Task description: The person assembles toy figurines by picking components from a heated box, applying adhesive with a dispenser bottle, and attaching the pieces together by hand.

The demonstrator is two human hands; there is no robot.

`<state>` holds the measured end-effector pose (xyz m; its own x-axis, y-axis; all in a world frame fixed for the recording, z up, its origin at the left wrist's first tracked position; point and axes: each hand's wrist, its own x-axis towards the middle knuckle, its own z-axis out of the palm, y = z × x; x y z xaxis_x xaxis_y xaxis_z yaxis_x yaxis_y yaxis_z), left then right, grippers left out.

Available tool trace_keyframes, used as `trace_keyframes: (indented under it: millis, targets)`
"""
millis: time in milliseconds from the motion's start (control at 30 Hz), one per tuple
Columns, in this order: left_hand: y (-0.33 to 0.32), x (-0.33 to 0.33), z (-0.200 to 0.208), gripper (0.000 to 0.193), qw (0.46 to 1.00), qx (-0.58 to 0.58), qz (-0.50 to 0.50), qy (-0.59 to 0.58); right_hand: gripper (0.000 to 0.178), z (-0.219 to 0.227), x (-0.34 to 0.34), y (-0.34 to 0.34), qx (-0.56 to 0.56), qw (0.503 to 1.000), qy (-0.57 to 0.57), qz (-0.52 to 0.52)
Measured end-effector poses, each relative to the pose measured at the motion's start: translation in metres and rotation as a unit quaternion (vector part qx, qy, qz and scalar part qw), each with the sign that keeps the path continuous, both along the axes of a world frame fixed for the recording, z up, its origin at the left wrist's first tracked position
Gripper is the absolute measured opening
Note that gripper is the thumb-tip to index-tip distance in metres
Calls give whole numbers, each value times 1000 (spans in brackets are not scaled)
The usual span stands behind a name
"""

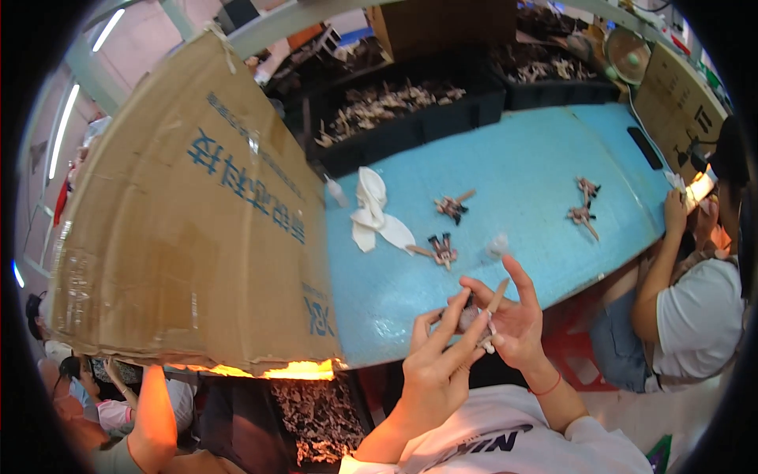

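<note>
Both of my hands meet over the near edge of the light-blue table. My left hand and my right hand together pinch a small figure part with a thin tan stick sticking up from it. Beyond them on the table lie small doll-like figures: one just ahead of my hands, another farther back, and two to the right. A small clear plastic bit lies near the closest figure.
A big cardboard box fills the left side. A white cloth glove lies on the table. Black bins of small parts line the far side. A person in a white shirt sits at the right; other people are at the lower left.
</note>
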<state>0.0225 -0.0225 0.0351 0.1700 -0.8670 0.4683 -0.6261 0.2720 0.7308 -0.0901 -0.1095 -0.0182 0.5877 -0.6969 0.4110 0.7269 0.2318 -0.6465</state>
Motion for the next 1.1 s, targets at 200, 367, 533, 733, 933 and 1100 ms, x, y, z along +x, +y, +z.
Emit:
trace_keyframes:
  millis: [200, 367, 533, 733, 933, 1100]
  targets:
    - [0, -1, -1, 47, 1000, -2, 9, 11, 86, 3, -1, -3, -35, 999, 4, -1]
    - [-6, -2, -2, 45, 1000, -3, 6, 13, 85, 5, -3, -9, -46, 999, 12, -26]
    - [-10, -1, -3, 46, 999, -30, 23, -16, 85, 7, 0, -14, -71, 997, -7, -16]
    - [-10, -5, 1, 43, 999, -37, 18, 19, 85, 10, -5, -14, -132, 989, 27, -63]
    - [-6, -7, 4, 44, 998, 6, 11, 65, 88, 9, -12, -17, -186, 979, 50, -65]
    - [-5, -4, -3, 37, 995, -38, 8, 96, 90, 12, -13, -19, -232, 969, 52, -62]
